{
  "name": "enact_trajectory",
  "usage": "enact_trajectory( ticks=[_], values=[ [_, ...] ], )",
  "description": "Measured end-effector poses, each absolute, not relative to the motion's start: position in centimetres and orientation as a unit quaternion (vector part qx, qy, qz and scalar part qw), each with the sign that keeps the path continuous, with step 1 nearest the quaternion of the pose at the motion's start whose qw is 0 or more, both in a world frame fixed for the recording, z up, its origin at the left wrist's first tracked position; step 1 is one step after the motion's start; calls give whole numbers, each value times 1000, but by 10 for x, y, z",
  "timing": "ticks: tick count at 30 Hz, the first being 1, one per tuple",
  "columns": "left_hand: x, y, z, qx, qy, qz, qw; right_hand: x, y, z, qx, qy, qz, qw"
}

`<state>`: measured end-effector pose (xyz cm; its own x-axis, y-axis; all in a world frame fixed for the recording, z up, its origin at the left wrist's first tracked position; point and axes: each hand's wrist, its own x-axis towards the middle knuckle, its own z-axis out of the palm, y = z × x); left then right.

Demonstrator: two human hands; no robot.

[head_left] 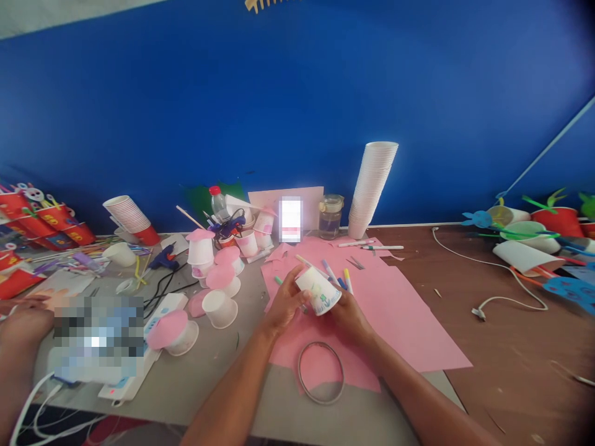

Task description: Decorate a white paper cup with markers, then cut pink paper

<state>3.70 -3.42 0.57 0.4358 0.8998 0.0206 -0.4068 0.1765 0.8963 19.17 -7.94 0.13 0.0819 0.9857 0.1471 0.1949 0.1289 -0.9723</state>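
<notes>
Fingers [292, 280] half-closed around paper cup [318, 288]

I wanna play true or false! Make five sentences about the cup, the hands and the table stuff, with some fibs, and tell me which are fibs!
1. The left hand holds a paper cup. True.
2. The right hand is far from that cup. False: the right hand is right by it.
3. A ring lies partly on pink paper. True.
4. The tall cup stack is red. False: the stack is white.
5. Markers lie on the pink paper. True.
</notes>
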Motion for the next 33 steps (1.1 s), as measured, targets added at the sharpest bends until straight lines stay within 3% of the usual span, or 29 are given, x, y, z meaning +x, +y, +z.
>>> enact_trajectory(
  ticks=[4,8,10,15,21,25,30,33],
  values=[
    [39,-32,10,472,335,507,639,196,-80,-2,-540,-601,369,460],
    [34,-22,8,541,460,614,345,204,-79,-4,-556,-628,313,446],
    [28,-16,4,570,500,608,237,205,-80,-1,-540,-657,305,428],
    [17,-9,1,606,544,569,115,198,-88,10,-507,-749,253,343],
    [10,-6,5,596,629,498,36,195,-87,3,-514,-775,156,332],
    [7,-3,2,583,662,470,26,205,-80,-6,-593,-735,71,321],
    [13,-10,3,636,558,533,-19,220,-75,-5,-722,-652,17,229],
    [20,-19,4,690,467,553,6,231,-71,-2,-771,-601,0,212]
  ],
)
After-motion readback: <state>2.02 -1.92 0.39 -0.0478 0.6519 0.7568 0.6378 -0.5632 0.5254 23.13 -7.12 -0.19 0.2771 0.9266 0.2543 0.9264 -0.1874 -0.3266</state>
